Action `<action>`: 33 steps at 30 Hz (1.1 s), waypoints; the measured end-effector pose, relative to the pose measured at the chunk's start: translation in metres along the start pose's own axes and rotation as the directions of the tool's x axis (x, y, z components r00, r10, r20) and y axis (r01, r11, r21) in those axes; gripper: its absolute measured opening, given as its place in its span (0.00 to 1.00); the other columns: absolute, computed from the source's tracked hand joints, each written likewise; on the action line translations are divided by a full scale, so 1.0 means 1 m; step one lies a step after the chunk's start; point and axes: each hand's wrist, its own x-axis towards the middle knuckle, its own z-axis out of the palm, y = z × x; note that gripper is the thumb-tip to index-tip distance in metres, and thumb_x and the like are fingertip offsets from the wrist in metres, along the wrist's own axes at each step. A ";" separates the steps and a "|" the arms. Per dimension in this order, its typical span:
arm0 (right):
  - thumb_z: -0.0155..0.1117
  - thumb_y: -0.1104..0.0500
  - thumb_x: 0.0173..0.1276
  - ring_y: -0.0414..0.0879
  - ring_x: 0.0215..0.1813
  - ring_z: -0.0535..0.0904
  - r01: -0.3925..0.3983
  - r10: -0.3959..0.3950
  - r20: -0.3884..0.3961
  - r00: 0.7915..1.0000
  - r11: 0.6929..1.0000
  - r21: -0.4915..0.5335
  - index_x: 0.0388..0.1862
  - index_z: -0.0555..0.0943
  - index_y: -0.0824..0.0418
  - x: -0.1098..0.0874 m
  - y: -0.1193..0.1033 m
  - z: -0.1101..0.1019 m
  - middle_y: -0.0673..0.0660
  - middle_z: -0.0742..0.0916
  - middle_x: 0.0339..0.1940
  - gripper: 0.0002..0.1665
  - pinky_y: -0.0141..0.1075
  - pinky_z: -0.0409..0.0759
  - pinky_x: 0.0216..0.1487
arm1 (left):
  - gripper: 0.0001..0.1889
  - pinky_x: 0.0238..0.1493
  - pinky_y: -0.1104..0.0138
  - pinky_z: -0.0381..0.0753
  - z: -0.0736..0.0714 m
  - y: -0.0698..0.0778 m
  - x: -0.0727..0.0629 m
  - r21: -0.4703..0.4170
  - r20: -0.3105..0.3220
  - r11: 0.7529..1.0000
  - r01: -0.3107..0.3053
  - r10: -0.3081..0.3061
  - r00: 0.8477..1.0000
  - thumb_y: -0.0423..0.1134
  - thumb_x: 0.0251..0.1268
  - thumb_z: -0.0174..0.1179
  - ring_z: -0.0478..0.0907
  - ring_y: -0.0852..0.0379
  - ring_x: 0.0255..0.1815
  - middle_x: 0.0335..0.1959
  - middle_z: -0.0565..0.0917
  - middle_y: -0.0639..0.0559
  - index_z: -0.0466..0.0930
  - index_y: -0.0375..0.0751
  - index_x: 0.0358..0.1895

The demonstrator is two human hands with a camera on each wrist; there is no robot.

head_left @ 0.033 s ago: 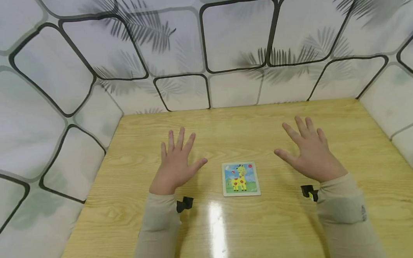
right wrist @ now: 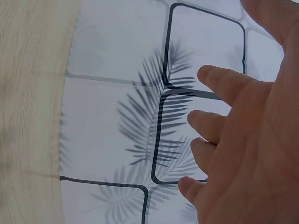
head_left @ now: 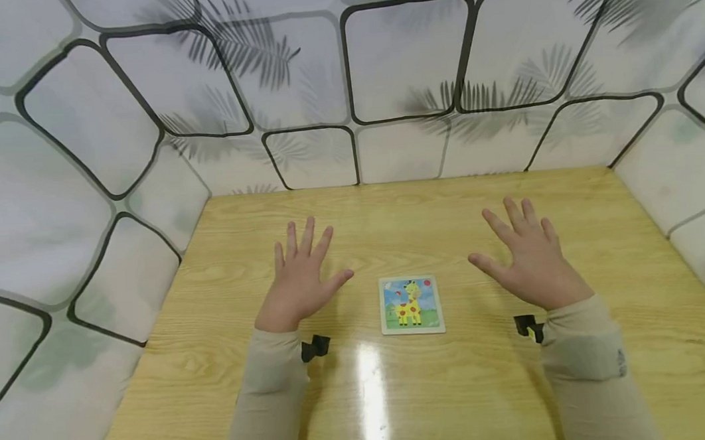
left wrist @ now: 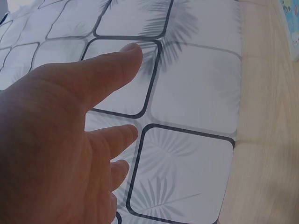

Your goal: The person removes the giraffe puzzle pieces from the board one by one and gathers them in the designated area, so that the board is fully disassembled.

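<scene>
A small square picture board (head_left: 411,306) lies flat on the wooden table between the two hands. It has a pale border and shows a yellow giraffe with red spots on a blue and green ground. To its left, my left hand (head_left: 298,282) is held with the fingers spread and the thumb pointing towards the board. My right hand (head_left: 531,267) is spread the same way on the other side, farther from the board. Both hands hold nothing. In the left wrist view, only an edge of the board (left wrist: 292,23) shows at the upper right.
The wooden table (head_left: 433,395) meets a patterned backdrop (head_left: 404,58) of dark-outlined shapes and leaf prints at the back and both sides. Small black pieces (head_left: 316,348) stick out at both wrists. A bright reflection runs down the table in front of the board.
</scene>
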 end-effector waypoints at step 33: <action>0.75 0.45 0.62 0.55 0.49 0.78 0.053 -0.074 0.393 0.916 0.996 0.066 0.53 0.79 0.67 0.048 -0.028 0.084 0.63 0.82 0.50 0.32 0.50 0.79 0.51 | 0.50 0.76 0.50 0.56 0.083 0.045 0.024 0.089 0.288 0.935 -0.343 0.305 0.908 0.70 0.55 0.66 0.56 0.46 0.78 0.78 0.61 0.49 0.62 0.51 0.78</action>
